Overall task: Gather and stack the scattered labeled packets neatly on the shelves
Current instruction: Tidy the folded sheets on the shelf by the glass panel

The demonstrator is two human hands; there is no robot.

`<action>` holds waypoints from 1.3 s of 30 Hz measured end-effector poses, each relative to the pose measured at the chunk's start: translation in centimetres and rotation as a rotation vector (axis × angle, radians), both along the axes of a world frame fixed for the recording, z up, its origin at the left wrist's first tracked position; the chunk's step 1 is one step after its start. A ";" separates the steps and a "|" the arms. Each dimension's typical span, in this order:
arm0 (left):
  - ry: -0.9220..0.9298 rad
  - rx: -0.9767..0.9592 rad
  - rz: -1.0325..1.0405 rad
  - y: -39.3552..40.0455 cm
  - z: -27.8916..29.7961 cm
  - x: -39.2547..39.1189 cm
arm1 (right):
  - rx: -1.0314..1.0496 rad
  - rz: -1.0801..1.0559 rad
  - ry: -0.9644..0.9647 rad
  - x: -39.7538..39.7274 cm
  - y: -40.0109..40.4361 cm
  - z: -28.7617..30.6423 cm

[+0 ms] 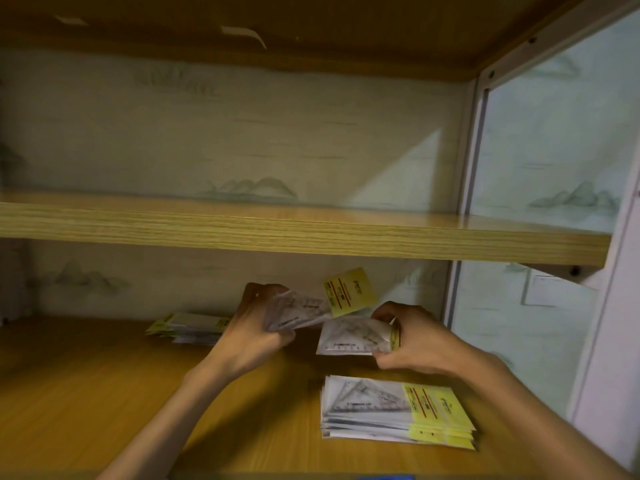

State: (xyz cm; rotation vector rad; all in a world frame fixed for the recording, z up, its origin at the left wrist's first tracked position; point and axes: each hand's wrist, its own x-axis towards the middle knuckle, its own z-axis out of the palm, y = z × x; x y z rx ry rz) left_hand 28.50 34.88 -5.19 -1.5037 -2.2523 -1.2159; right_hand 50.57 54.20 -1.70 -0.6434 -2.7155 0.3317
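Note:
My left hand (254, 329) grips a clear packet with a yellow label (348, 292), held tilted above the lower shelf (104, 393). Just to its right, my right hand (412, 339) holds a second clear packet (353, 336) by its labelled end, roughly level. Both packets show a triangular ruler inside. Below my right hand a neat stack of the same packets (394, 412) lies on the lower shelf, yellow labels to the right. Another small pile of packets (192, 327) rests farther back, partly hidden behind my left hand.
A wooden middle shelf (311, 233) runs across above my hands. A white metal upright (465, 202) frames the right side of the shelving unit. The back wall carries pale wallpaper with mountain drawings.

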 end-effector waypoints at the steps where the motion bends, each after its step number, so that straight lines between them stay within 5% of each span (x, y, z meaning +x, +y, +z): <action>1: 0.003 0.002 -0.006 0.0 0.1 0.0 | 0.006 0.023 0.010 0.6 -0.5 0.2; 11: -0.022 0.031 0.024 -1.1 -0.2 -0.1 | 0.067 0.174 0.086 5.2 -2.4 -0.6; 32: -0.004 -0.101 0.007 -1.8 -0.8 1.6 | -0.082 0.171 -0.201 5.7 -1.8 -3.0; 39: 0.041 -0.157 0.009 -0.5 -0.2 2.2 | 0.430 -0.112 -0.066 6.4 -3.7 1.3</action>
